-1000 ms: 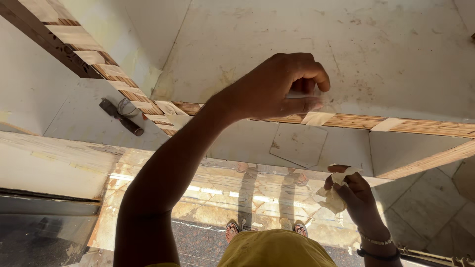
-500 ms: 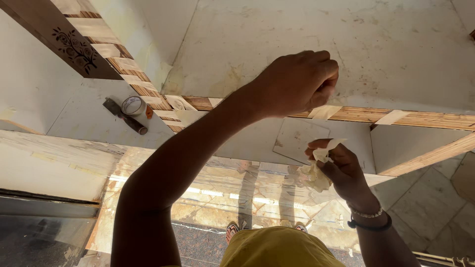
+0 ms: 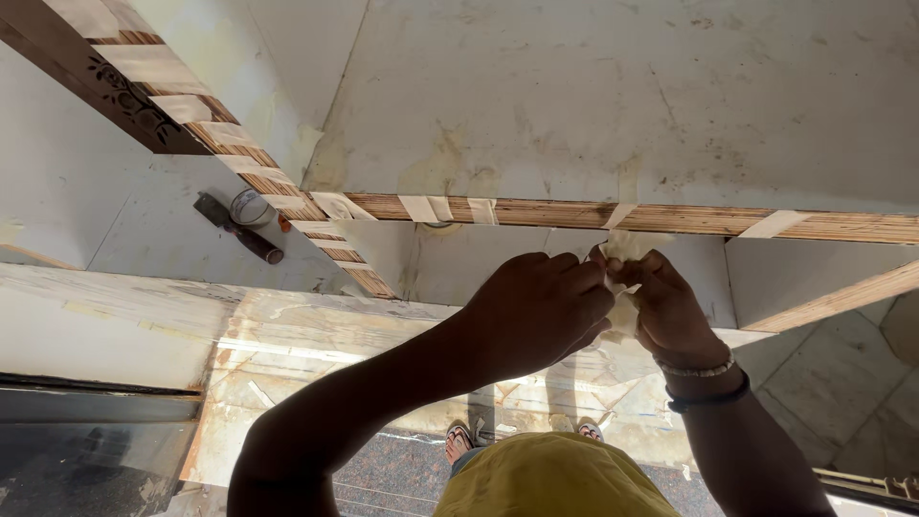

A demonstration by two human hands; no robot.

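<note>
Since 0.5 s ago the left hand has dropped from the plywood edge and now meets the right hand just below that edge; the right hand has risen to join it. The view has also shifted, so the tin and brush on the white board left of the edge show more fully. A wad of pale tape sits between the 2 hands, directly under the edge: the right thumb and forefinger pinch its upper part, while the left fingers curl closed against its left side, their tips hidden, so I cannot tell exactly how they grip it. The tape looks crumpled, thin and papery, cream in colour. More of it runs down behind the right palm. The edge is a long, narrow band of striped brown layers, crossed at intervals by short flat strips of the same pale tape. Above the edge lies a broad white panel, matt, scuffed and stained yellow in patches. A second layered edge runs diagonally up left from the corner. The right wrist wears a bead bracelet and a dark band. Below the edge, a worn stone floor shows, with 2 sandalled feet.
</note>
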